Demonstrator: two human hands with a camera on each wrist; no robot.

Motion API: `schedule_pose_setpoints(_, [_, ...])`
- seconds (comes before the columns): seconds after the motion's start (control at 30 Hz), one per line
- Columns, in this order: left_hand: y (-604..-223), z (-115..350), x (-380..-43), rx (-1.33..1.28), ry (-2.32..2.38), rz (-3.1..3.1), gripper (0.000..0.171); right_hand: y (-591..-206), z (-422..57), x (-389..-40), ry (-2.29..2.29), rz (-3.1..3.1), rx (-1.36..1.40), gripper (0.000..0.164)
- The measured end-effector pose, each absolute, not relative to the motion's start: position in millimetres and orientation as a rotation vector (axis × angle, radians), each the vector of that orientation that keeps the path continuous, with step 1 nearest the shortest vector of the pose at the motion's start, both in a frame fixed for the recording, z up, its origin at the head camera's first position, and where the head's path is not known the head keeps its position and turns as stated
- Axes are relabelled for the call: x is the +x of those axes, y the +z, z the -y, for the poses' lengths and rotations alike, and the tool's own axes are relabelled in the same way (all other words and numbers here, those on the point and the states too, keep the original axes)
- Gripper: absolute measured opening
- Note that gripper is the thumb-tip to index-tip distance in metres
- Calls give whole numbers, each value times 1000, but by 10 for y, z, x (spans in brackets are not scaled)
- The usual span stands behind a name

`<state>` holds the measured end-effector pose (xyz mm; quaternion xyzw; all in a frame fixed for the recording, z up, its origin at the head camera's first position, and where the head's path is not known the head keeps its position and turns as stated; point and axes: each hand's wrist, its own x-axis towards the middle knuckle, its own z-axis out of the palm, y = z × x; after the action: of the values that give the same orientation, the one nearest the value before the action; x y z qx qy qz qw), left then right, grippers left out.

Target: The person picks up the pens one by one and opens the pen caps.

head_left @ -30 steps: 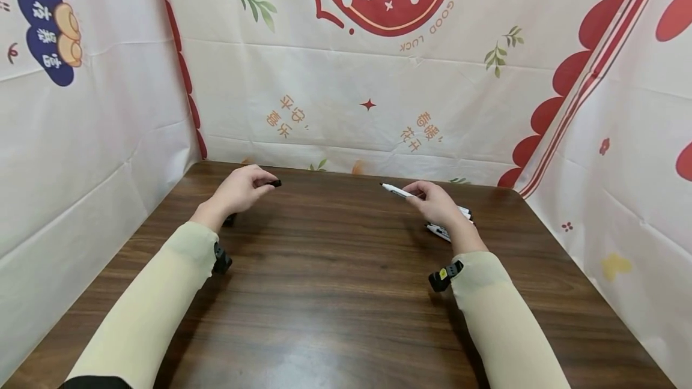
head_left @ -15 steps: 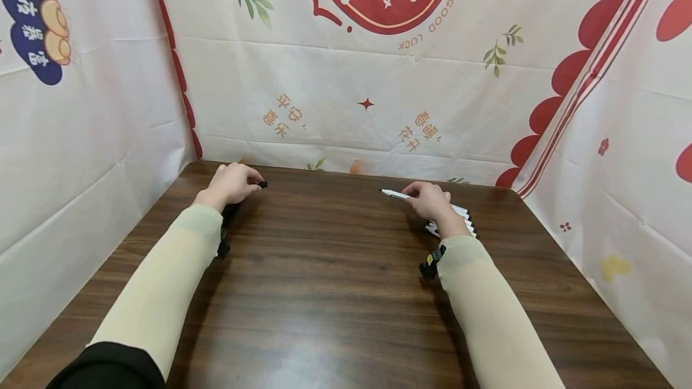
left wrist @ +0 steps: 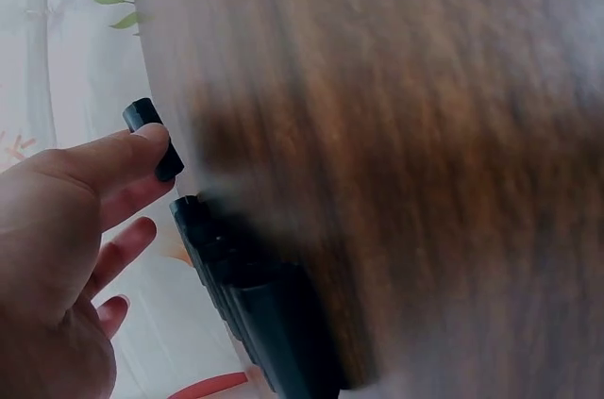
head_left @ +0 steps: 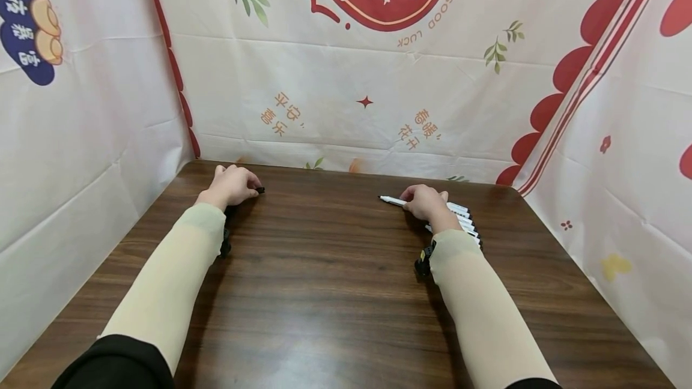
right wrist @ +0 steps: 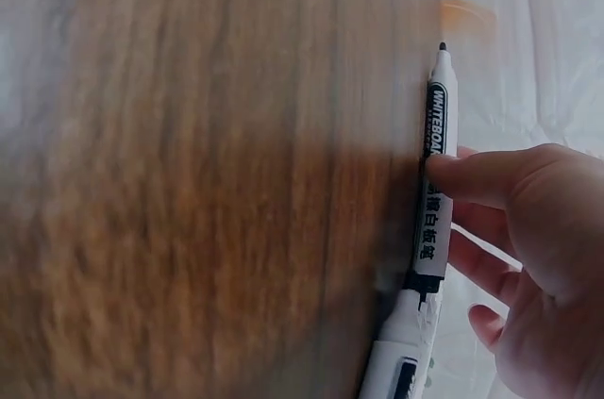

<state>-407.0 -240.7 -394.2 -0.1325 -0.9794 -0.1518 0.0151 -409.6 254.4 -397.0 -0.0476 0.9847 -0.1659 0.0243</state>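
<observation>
At the far left of the table, my left hand [head_left: 231, 187] pinches a small black marker cap [left wrist: 151, 140] between thumb and forefinger. Beside and below those fingers, a row of several black caps [left wrist: 288, 328] shows in the left wrist view, mostly hidden by the hand in the head view. My right hand [head_left: 428, 205] grips an uncapped whiteboard marker [right wrist: 436, 173] at the far right. Its white barrel has black lettering, and its dark tip points left in the head view. Several other white markers [head_left: 466, 222] lie side by side on the table, partly behind the right hand.
The brown wood-grain table [head_left: 324, 269] reaches back to a printed white cloth [head_left: 330, 71], which hangs along the far edge and both sides. A small black camera is worn at each wrist.
My left hand has moved left with the cap and come down by the table. The right hand has lowered the marker towards the tabletop, and more of the marker row shows behind it.
</observation>
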Motion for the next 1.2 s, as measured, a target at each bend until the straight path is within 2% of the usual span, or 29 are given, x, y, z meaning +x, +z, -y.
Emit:
schedule_pose_setpoints(0.4, [-4023,2440,-4061,-396,-491,3057,22,-4007,-2571,-4132,-444,-3004,-120,33])
schedule_pose_setpoints(1.2, [-4004,2451,-4036,-411,-521,3067,29,-4016,-2605,-4135,-466,-3003,-147,36])
